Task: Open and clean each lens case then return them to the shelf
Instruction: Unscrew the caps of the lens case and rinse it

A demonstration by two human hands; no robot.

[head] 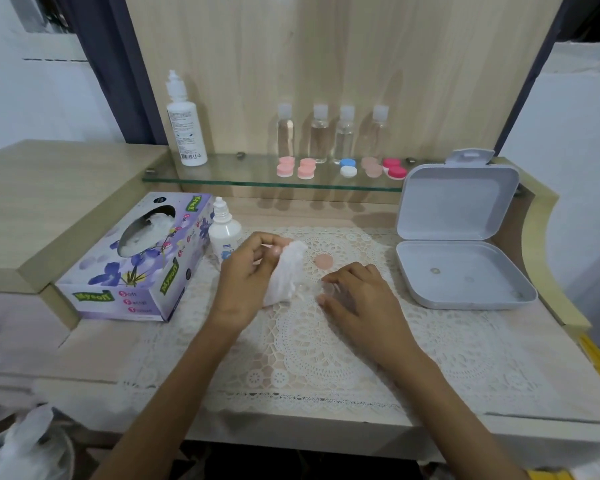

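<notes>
Landmark: white lace mat (pixel 326 341) on the wooden desk.

- Left hand (pixel 246 271), over the mat's far left part: fingers curled, thumb and fingertips pinching a crumpled white tissue (pixel 286 271), which hangs down to the lace. A pink tint shows at the fingertips; cannot tell what it is.
- Right hand (pixel 357 296), over the mat's centre: fingers bent, thumb and forefinger tips closed on a small clear plastic piece (pixel 311 289), blurred, just beside the tissue.
- Round peach cap (pixel 323 261) lies flat on the mat, beyond both hands.
- Five two-cup lens cases (pixel 348 167) (pink, pink, blue-white, peach, red) sit in a row on the glass shelf (pixel 222 180) beyond the mat.
- Floral purple tissue box (pixel 136 261) left of the mat; small white dropper bottle (pixel 224 233) at its far left corner.
- Open grey hinged plastic box (pixel 458 233) at the mat's right.
</notes>
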